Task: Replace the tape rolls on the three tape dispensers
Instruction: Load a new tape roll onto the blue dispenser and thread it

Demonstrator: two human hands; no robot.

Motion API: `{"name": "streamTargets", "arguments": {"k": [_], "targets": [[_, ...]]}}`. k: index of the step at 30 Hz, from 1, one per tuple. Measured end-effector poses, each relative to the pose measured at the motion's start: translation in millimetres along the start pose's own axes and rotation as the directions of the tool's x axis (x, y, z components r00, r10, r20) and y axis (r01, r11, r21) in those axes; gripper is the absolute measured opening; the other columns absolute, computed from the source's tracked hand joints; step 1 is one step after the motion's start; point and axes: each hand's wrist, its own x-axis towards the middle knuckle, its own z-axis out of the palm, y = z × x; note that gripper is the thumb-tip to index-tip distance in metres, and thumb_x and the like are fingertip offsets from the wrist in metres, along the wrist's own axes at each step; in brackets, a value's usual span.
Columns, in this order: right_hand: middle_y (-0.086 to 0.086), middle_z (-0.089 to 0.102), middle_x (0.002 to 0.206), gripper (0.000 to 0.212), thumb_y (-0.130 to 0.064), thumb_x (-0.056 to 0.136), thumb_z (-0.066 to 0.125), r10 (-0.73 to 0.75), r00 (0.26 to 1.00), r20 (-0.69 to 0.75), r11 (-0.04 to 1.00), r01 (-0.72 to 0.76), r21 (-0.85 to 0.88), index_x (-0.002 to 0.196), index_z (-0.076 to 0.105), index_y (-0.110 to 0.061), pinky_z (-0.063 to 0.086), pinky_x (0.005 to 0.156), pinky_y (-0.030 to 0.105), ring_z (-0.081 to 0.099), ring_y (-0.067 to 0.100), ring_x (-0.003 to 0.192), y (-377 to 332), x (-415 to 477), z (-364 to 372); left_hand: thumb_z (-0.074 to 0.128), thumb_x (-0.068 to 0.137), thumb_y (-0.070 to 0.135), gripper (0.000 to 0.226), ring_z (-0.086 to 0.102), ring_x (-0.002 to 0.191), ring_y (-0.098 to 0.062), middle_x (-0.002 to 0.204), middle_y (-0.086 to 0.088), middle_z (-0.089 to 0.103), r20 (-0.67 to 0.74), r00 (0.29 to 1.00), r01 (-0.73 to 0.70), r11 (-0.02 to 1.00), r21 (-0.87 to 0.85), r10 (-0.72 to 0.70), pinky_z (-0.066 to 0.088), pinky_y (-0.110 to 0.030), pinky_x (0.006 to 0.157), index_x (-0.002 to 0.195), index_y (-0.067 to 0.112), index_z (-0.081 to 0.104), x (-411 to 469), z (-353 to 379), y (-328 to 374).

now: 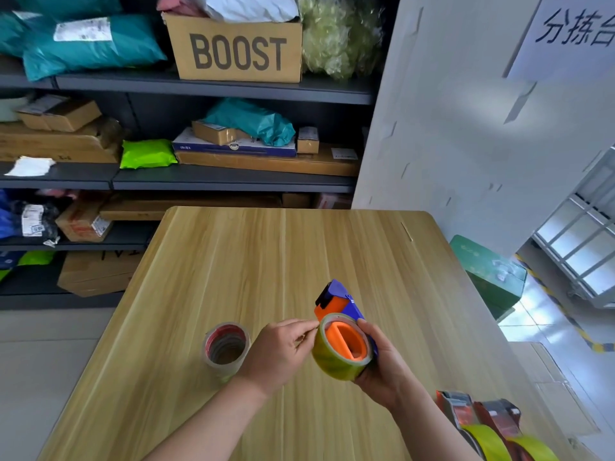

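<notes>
Fingers (304, 331) of left hand (279, 351) pinch roll (336, 364) edge | right hand (386, 364) grips dispenser (339, 302) above bench (233, 261), roll on hub | risk: tape end slips, resticks, tears slantwise | spare rolls (226, 347) near

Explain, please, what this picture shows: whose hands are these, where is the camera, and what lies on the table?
There is no machine here: a person works with bare hands. The single picture comes from a camera worn on the person's head, looking forward and down. The right hand holds a blue and orange tape dispenser with a yellowish tape roll on its orange hub. The left hand pinches at that roll's edge. On the wooden table stands a small stack of tape rolls; two red dispensers lie at the near right corner. Behind are shelves with parcels.
</notes>
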Motion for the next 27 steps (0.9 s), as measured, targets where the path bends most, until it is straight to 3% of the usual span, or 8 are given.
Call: {"name": "streamTargets", "arguments": {"k": [3, 6, 10, 14, 18, 23, 27], "targets": [[0.017, 0.072, 0.094, 0.038, -0.036, 0.081, 0.064, 0.009, 1.0, 0.019, 1.0, -0.009, -0.008, 0.101, 0.071, -0.004, 0.056, 0.069, 0.037, 0.069, 0.027, 0.077, 1.1, -0.6, -0.1, 0.062, 0.086, 0.019, 0.014, 0.067, 0.074, -0.004, 0.082, 0.007, 0.074, -0.032, 0.996, 0.085, 0.996, -0.012, -0.085, 0.056, -0.021, 0.067, 0.091, 0.017, 0.075, 3.4, -3.2, 2.5], [0.016, 0.072, 0.091, 0.036, -0.035, 0.077, 0.068, 0.04, 0.996, 0.075, 0.999, -0.038, -0.018, 0.094, 0.074, -0.003, 0.055, 0.074, 0.038, 0.07, 0.028, 0.076, -1.9, -3.8, -0.5, 0.064, 0.087, 0.014, 0.014, 0.064, 0.064, -0.003, 0.07, 0.006, 0.071, -0.064, 0.96, 0.265, 0.96, -0.088, -0.271, 0.052, -0.016, 0.06, 0.079, 0.023, 0.07, 15.1, -13.5, 2.4], [0.018, 0.072, 0.088, 0.043, -0.034, 0.064, 0.077, 0.074, 0.979, 0.19, 0.996, -0.063, -0.065, 0.091, 0.075, 0.0, 0.058, 0.071, 0.037, 0.071, 0.029, 0.075, -15.3, -10.0, 1.2, 0.059, 0.088, 0.007, 0.018, 0.069, 0.067, -0.013, 0.071, 0.002, 0.072, -0.125, 0.934, 0.308, 0.932, -0.188, -0.334, 0.056, -0.029, 0.064, 0.076, 0.018, 0.066, 36.9, -36.6, 7.5], [0.02, 0.07, 0.088, 0.052, -0.031, 0.058, 0.084, 0.094, 0.965, 0.243, 0.996, -0.09, -0.026, 0.096, 0.07, 0.001, 0.058, 0.069, 0.038, 0.069, 0.032, 0.074, -25.3, -13.8, -4.8, 0.055, 0.091, 0.006, 0.015, 0.07, 0.073, -0.015, 0.078, -0.003, 0.073, -0.084, 0.933, 0.324, 0.916, -0.236, -0.351, 0.057, -0.029, 0.055, 0.08, 0.011, 0.065, 52.3, -60.2, 15.6], [0.02, 0.07, 0.079, 0.051, -0.029, 0.053, 0.088, 0.08, 0.953, 0.291, 0.995, -0.093, 0.029, 0.09, 0.071, 0.001, 0.058, 0.061, 0.036, 0.07, 0.032, 0.065, -26.1, -16.7, -4.2, 0.051, 0.087, 0.003, 0.014, 0.063, 0.059, -0.018, 0.068, -0.002, 0.068, 0.029, 0.945, 0.321, 0.908, -0.268, -0.325, 0.053, -0.033, 0.051, 0.077, 0.01, 0.057, 62.7, -61.4, 28.7], [0.024, 0.069, 0.074, 0.062, -0.024, 0.045, 0.092, 0.096, 0.942, 0.322, 0.988, -0.129, 0.083, 0.095, 0.067, 0.005, 0.056, 0.046, 0.034, 0.069, 0.034, 0.056, -25.9, -23.3, 3.9, 0.062, 0.086, 0.0, 0.011, 0.056, 0.061, -0.01, 0.074, 0.0, 0.06, 0.15, 0.961, 0.275, 0.884, -0.378, -0.234, 0.051, -0.029, 0.056, 0.083, 0.011, 0.061, 66.8, -70.8, 32.9], [0.027, 0.067, 0.074, 0.067, -0.021, 0.049, 0.091, 0.118, 0.934, 0.337, 0.985, -0.154, 0.082, 0.102, 0.061, 0.007, 0.055, 0.04, 0.033, 0.067, 0.036, 0.052, -28.9, -25.8, 8.6, 0.071, 0.083, 0.007, 0.004, 0.057, 0.055, -0.005, 0.073, 0.001, 0.065, 0.143, 0.956, 0.291, 0.896, -0.336, -0.256, 0.051, -0.024, 0.057, 0.084, 0.01, 0.068, 69.9, -78.4, 35.1]]}}
